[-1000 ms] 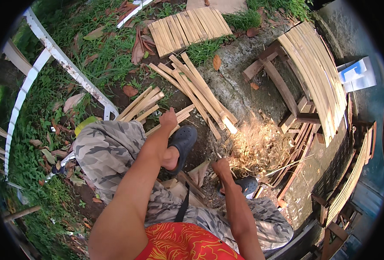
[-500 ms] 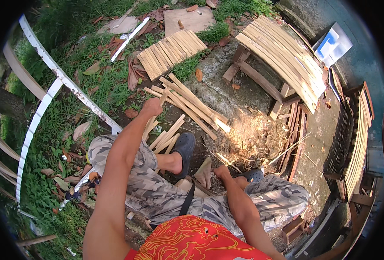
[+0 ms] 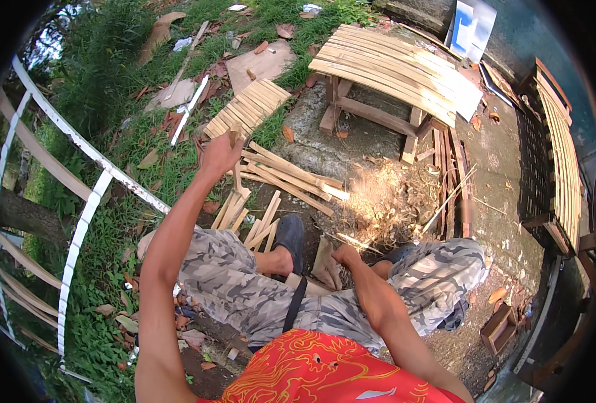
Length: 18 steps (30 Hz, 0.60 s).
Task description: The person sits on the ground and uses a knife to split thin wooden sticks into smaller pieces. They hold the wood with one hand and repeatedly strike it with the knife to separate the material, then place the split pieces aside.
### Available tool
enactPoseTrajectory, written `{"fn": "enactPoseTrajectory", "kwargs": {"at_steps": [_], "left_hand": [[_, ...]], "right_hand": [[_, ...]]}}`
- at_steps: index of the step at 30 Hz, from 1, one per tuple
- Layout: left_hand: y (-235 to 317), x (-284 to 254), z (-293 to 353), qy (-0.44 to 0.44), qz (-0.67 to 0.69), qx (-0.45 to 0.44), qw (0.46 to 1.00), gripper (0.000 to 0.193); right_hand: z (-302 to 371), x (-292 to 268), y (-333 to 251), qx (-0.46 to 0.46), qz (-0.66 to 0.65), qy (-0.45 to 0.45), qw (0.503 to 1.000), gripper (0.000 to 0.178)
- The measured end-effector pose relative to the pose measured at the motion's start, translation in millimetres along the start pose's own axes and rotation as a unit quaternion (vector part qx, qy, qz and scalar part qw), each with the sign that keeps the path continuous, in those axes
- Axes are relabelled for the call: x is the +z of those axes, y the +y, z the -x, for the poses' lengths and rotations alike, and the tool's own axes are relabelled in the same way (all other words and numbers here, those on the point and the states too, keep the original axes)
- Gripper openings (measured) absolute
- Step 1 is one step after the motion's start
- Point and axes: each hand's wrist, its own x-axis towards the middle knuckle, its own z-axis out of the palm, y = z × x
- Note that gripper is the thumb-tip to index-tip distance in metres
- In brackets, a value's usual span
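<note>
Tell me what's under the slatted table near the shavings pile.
Under the slatted table, brown wooden supports and a crossbar show, with rough grey ground beneath. Its top covers the far side underneath, so anything there cannot be seen.

Patchily sunlit grass (image 3: 129,114), slatted wooden table (image 3: 392,74) on concrete ground (image 3: 496,218), white railing (image 3: 105,166), dim wall (image 3: 540,43), perhaps blue-green

Left hand (image 3: 223,154): moved forward, away from short strips (image 3: 264,224) | wooden strip (image 3: 237,177), 1: raised in its grip | wooden box (image 3: 499,329), 1: come into view, lower right
</note>
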Motion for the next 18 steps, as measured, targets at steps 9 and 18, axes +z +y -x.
{"fn": "enactPoseTrajectory", "kwargs": {"at_steps": [9,18], "left_hand": [[69,66,20,0.068,0.344,-0.012,0.936,0.034],[151,130,72,-0.008,0.462,-0.088,0.882,0.03]], "right_hand": [[49,-28,-8,0.04,-0.115,0.028,0.992,0.028],[55,-27,10,0.055,-0.107,0.05,0.991,0.037]]}}
